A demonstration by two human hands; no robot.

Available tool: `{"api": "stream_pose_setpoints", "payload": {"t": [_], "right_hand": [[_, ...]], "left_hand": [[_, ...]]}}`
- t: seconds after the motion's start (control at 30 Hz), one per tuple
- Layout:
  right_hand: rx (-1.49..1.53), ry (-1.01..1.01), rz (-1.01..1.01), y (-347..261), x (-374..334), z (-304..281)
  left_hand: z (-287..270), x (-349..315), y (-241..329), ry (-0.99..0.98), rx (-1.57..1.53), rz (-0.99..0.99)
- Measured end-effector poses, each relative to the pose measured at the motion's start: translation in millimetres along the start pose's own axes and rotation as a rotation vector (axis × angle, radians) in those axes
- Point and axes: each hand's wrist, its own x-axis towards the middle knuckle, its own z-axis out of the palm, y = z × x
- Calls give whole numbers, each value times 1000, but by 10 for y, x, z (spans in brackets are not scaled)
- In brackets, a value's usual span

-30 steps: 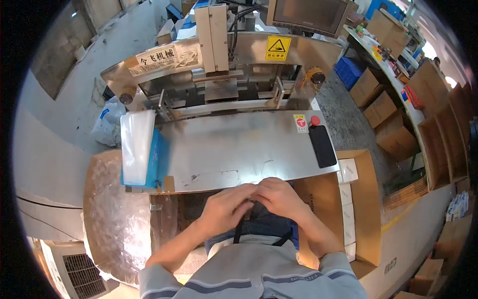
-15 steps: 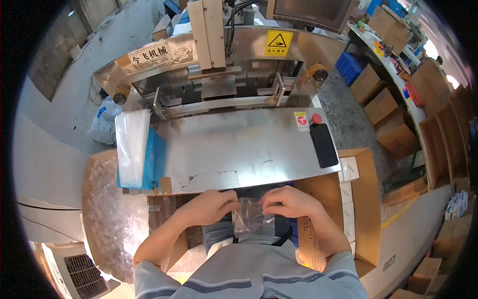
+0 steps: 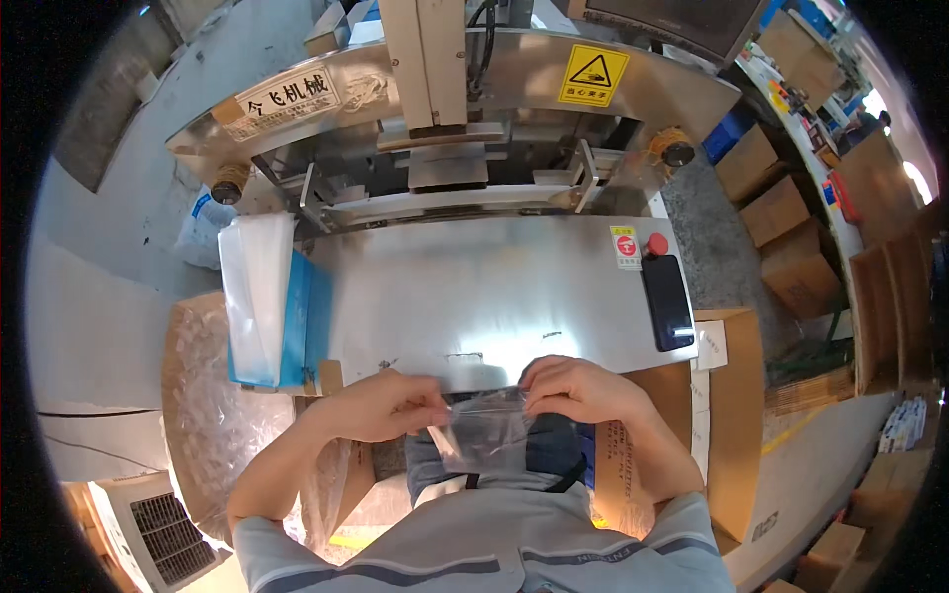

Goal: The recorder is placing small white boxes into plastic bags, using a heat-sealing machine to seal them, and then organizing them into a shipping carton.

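Symmetrically posed — left hand and right hand | forearms angled inward | each pinching one side of a clear bag

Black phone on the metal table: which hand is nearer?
Right. The right hand is by the near edge of the metal table, left of the phone; the left hand is farther left, past the clear bag.

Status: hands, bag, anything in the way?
Left hand and right hand pinching clear plastic bag near its top corners. Bag spread between them. Black phone on metal tabletop, right side, apart from both hands.
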Motion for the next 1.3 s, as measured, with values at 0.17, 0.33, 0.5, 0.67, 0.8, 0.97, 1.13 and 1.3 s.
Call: {"api": "stream_pose_setpoints", "payload": {"t": [0.17,0.33,0.5,0.67,0.8,0.97,1.13,1.3], "right_hand": [[-34,93,101,120,246,-284],[1,175,189,461,603,-686],[-26,130,223,779,1105,-923],[-282,110,198,1013,1517,-1083],[-460,244,212,974,1853,-1351],[-805,332,329,1123,2074,-1709],[-764,248,430,1012,2197,-1562],[-750,248,416,950,2069,-1530]], "left_hand": [[-384,172,-60,67,30,2],[-848,466,-129,124,-205,49],[-1300,814,-343,286,529,-1],[-1736,1237,-361,316,591,-96],[-2155,1455,-531,416,515,-118],[-2462,1802,-544,462,412,221],[-2386,1889,-773,548,213,242],[-2309,1725,-645,735,323,334]]}}
